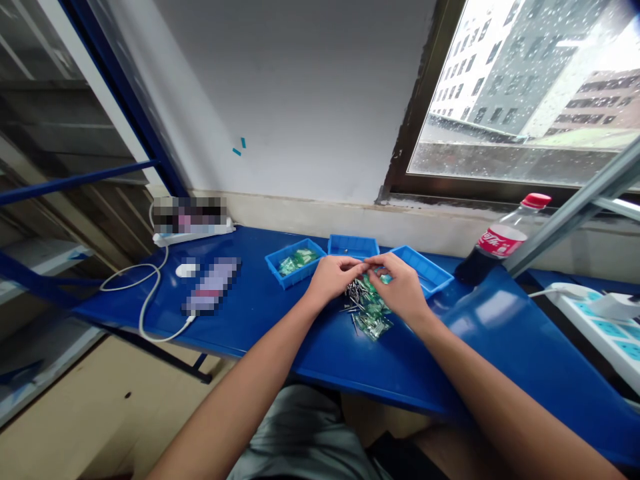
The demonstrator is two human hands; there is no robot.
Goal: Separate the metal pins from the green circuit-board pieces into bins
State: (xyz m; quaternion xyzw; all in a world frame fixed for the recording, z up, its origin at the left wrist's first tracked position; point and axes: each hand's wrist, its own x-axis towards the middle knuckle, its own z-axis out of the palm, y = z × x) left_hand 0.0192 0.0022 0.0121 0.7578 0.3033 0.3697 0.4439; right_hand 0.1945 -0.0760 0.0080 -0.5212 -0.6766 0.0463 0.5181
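Observation:
My left hand (336, 277) and my right hand (403, 285) meet at the fingertips over a heap on the blue table (240, 280). Both are closed in a pinch; whatever is between the fingers is too small or hidden to name. Below them lies a pile of loose metal screws (356, 295), with small clear-and-green plastic packets (374, 325) beside and in front of it. Behind the left hand, a blue tray (285, 280) contains several similar green packets (299, 261). A second blue tray (353, 240) sits straight behind the hands, and a third blue tray (434, 281) is partly covered by my right hand.
A cola bottle (500, 241) stands at the back right beside a slanted metal leg (560, 220). On the left lie a phone (214, 285) with a white cable (145, 320) and a small white round object (187, 269). Power strips (607, 327) occupy the right side and back left.

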